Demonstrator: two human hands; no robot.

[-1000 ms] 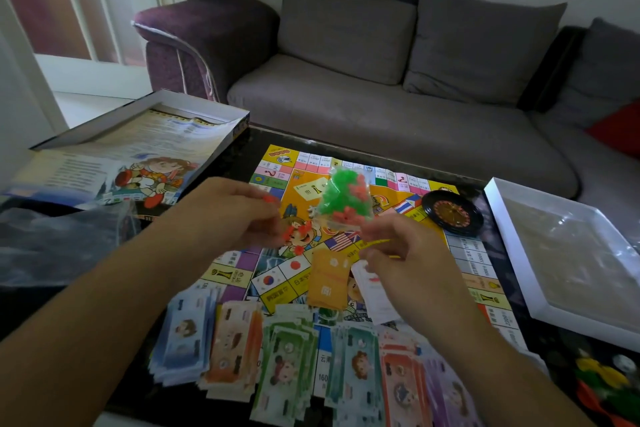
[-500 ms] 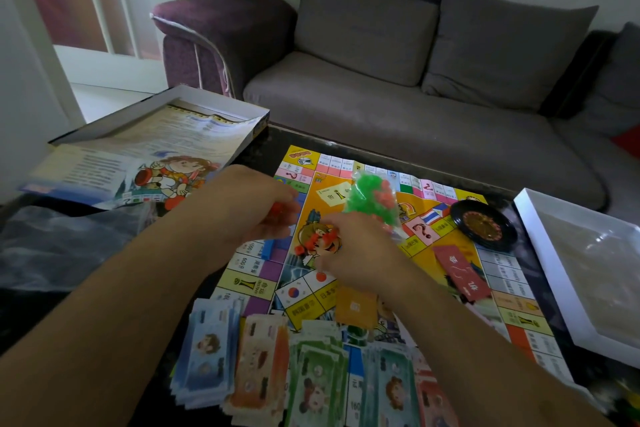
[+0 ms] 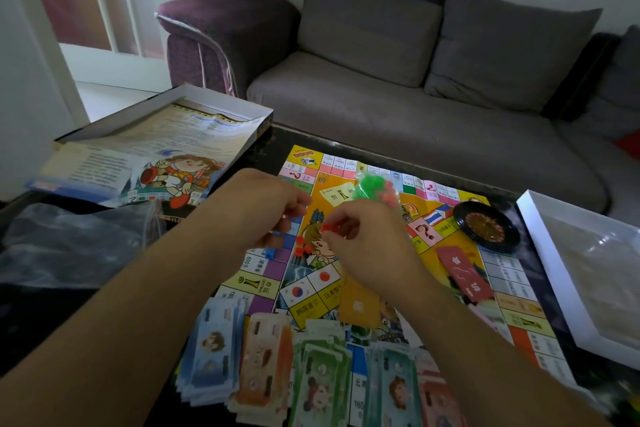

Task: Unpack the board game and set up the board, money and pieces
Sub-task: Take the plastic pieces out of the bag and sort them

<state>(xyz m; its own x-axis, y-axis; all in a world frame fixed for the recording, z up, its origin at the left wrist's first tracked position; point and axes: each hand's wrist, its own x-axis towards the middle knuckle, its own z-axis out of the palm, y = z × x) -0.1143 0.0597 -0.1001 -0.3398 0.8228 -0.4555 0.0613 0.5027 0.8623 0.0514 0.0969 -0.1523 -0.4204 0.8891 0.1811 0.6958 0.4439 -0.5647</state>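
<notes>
Right hand: pinching a small red piece at the fingertips, low over the centre of the board, presumably to set it down beside the others.
Left hand: fingers curled down over the board's left part; something small and reddish glimpsed at the fingertips, so probably pinching a piece, though not sure.
Loose pieces: a few red ones lying on the centre picture just below the right hand's fingertips, one blue piece just under the left hand; looks like sorting by colour.
Bag of pieces: clear bag with green and pinkish-red bits behind the right hand; held or just lying on the board, cannot tell.
Board: unfolded flat on the dark table, so that step looks done.
Money: fanned in coloured stacks along the near edge, overlapping the board, handy for dealing out.
Cards: orange deck and red deck face down on the board's middle.
Roulette wheel: parked on the far right corner, clear of the hands.
Box lid: lying open at the right, out of the way.
Box base: at the left with the rule sheet laid in it.
</notes>
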